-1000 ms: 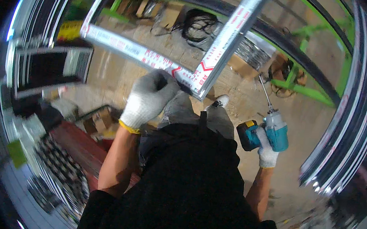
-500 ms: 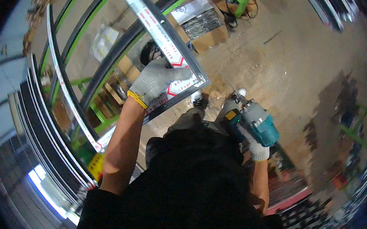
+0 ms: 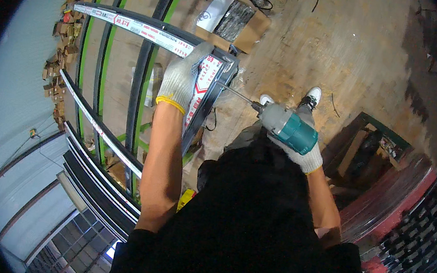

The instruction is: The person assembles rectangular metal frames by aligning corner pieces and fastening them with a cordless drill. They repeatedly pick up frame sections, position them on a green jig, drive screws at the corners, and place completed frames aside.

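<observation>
A dusty wooden floor bears an open cardboard box, with stacked dark frames leaning beside it.

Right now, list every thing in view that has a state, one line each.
Left hand: gloved, gripping the frame corner.
Right hand: gloved, closed on the drill's grip.
Metal frame: held up at its corner, protective film still on.
Cordless drill: held, long bit touching the frame corner.
Cardboard box: open, on the floor.
</observation>
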`<control>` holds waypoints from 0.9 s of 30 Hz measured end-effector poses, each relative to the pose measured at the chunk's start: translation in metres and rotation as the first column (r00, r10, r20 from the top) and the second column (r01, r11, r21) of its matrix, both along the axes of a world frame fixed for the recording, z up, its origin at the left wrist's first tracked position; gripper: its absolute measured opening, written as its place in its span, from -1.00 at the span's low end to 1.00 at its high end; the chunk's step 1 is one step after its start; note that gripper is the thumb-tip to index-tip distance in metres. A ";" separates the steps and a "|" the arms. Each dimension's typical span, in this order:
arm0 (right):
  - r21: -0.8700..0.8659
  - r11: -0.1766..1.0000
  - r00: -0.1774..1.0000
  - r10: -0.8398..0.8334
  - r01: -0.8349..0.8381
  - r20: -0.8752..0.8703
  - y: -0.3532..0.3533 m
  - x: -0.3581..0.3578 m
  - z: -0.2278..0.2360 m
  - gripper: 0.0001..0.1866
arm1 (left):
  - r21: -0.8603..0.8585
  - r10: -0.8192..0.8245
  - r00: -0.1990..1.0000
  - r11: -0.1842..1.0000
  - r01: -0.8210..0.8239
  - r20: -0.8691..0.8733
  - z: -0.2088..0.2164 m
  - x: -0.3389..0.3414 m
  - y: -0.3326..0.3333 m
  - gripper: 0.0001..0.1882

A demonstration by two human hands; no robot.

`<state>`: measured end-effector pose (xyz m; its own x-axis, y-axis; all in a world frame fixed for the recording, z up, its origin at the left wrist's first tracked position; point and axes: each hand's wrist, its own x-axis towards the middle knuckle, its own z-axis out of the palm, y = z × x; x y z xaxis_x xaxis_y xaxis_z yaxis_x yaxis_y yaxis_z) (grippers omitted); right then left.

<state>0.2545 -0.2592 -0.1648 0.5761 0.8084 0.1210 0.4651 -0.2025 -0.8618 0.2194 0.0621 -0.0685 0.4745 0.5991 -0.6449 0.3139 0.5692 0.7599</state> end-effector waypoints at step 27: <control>-0.045 0.999 0.975 0.015 -0.025 -0.222 0.014 0.037 -0.006 -0.63 | 0.029 0.042 0.992 0.999 -0.039 -0.117 -0.004 0.005 -0.005 -0.73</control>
<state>0.2915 -0.2455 -0.1703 0.5681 0.8217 -0.0462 0.2683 -0.2379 -0.9335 0.2240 0.0569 -0.0726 0.3714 0.6337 -0.6786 0.3794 0.5635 0.7338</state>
